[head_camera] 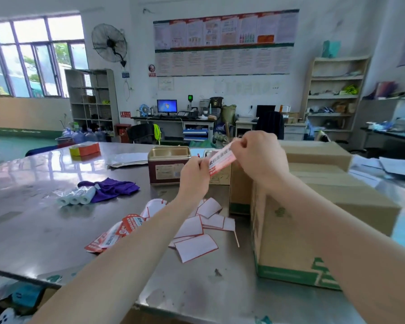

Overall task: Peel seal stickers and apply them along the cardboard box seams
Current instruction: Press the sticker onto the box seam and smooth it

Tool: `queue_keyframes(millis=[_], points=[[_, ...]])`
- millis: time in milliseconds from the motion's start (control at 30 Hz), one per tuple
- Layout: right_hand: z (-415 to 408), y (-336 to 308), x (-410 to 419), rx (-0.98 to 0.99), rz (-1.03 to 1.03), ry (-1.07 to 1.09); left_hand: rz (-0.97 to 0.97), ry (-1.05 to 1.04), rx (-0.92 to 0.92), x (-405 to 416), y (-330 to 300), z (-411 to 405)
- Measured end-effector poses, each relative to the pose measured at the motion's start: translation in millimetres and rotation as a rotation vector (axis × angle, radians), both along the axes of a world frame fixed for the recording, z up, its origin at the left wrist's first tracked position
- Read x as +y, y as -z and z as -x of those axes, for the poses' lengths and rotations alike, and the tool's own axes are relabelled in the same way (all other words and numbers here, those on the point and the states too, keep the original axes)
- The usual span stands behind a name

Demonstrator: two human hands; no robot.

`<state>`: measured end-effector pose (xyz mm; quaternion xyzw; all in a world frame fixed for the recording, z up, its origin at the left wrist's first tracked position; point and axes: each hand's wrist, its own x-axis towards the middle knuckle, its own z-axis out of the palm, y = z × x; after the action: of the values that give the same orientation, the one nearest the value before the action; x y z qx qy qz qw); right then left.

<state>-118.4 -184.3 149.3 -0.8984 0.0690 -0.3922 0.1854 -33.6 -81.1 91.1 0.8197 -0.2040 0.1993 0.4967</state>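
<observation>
Pinching seal sticker point(220, 159) at both ends, left hand point(194, 174) and right hand point(257, 155); long axis left-right; cardboard box point(313, 213) directly below right hand, nearer.

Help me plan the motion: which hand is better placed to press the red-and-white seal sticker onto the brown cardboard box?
Probably the right hand: it pinches the red-and-white seal sticker directly above the brown cardboard box; the left hand is over the steel table.

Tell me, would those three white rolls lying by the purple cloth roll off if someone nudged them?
Probably not far. The white rolls lie on their sides on the steel table, so singly each could roll. They seem wrapped together in clear film, which likely keeps them flat as a pack. They look light and may slide on the shiny surface. The purple cloth behind might stop them.
</observation>
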Motion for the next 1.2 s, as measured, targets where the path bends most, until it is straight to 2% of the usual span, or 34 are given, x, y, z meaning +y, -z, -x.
queue_keyframes(millis=[133,533,767,833,967,1067,1200], points=[[19,-18,-38,0.016,-0.148,0.03,-0.161,0.028,-0.027,-29,-27,7],[54,-17,-131,0.083,-0.457,0.123,-0.382,0.135,-0.027,-112,-57,32],[63,5,-166,0.034,-0.654,0.187,-0.373,0.045,-0.068,-120,-54,27],[65,9,-171,0.042,-0.698,0.168,-0.371,0.079,-0.066,-118,-53,28],[66,9,-170,0.106,-0.696,0.126,-0.426,0.203,-0.075,-120,-45,40],[65,10,-168,0.146,-0.66,0.11,-0.521,0.209,-0.143,-122,-33,46],[63,11,-167,0.159,-0.631,0.108,-0.544,0.204,-0.171,-119,-30,48]])
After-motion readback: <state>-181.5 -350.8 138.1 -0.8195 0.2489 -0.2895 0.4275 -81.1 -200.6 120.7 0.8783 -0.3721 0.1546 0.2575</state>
